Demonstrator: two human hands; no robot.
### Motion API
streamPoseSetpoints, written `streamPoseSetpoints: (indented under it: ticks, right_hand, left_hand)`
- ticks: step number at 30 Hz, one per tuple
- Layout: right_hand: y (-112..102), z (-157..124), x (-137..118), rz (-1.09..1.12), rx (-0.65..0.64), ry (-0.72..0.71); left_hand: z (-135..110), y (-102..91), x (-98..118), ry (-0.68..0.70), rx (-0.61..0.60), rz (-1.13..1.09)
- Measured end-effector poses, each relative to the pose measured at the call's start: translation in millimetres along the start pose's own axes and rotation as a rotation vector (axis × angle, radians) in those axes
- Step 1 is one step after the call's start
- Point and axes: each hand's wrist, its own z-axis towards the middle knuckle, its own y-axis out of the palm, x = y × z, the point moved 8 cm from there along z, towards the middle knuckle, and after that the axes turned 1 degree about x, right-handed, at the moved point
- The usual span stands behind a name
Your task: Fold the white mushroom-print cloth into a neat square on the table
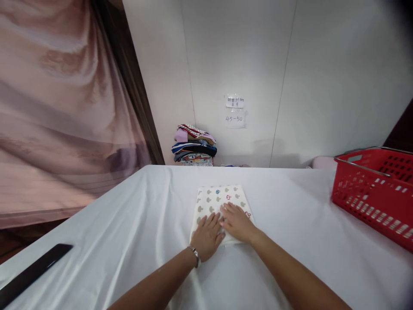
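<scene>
A folded cream cloth (219,199) with small grey and coloured prints lies on the white-covered table (129,224), near the middle. My left hand (207,235) rests flat on its near left corner, fingers stretched out, a watch on the wrist. My right hand (237,221) lies flat on the cloth's near right part, fingers spread, touching the left hand's fingertips. Neither hand holds anything.
A red plastic basket (374,193) stands at the table's right edge. A stack of folded clothes (193,146) sits at the back against the white wall. A dark flat bar (32,271) lies at the near left. A pink curtain (64,107) hangs on the left.
</scene>
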Motion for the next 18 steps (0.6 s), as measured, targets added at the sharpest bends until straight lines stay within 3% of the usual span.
streamPoseSetpoints:
  ticks: [4,7,9,13,18]
  right_hand:
    - [38,-7,15,-0.052,-0.077,0.091]
    - [45,-14,19,-0.039,-0.106,0.116]
    - [43,-15,19,-0.009,-0.146,0.130]
    - [33,0,22,0.089,-0.229,0.130]
    - [7,55,57,-0.036,-0.089,0.277]
  left_hand:
    - [16,-16.2,-34,-0.191,-0.050,-0.215]
    - [38,-33.3,-60,-0.277,0.093,-0.135]
    - [48,-25.2,-72,-0.321,0.072,-0.057]
    - [49,9.8,-87,-0.410,-0.062,-0.043]
    - [44,15.3,-87,-0.399,-0.059,-0.033]
